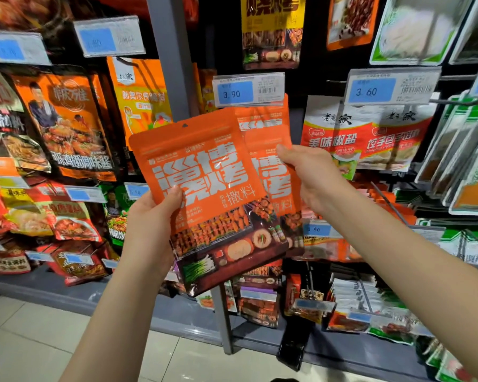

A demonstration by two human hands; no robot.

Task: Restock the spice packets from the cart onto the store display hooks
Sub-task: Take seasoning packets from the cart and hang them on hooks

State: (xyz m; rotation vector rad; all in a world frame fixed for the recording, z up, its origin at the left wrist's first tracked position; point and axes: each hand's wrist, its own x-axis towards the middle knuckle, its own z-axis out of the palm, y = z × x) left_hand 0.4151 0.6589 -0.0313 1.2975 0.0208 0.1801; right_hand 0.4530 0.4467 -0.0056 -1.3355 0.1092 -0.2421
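Left hand (149,224) pinches front packet (204,183); right hand (312,177) pinches rear packet (271,166). I square hang hole (185,125) below price tag (249,89) before threading.

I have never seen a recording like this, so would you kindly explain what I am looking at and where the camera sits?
There is no machine: a person wears one wide-angle camera on the head, looking forward and down at a shop's hanging display. The left hand grips the front orange packet by its lower left edge; the right hand pinches the second orange packet behind it. Above them sits the 3.90 price tag. Other seasoning packets hang all around.
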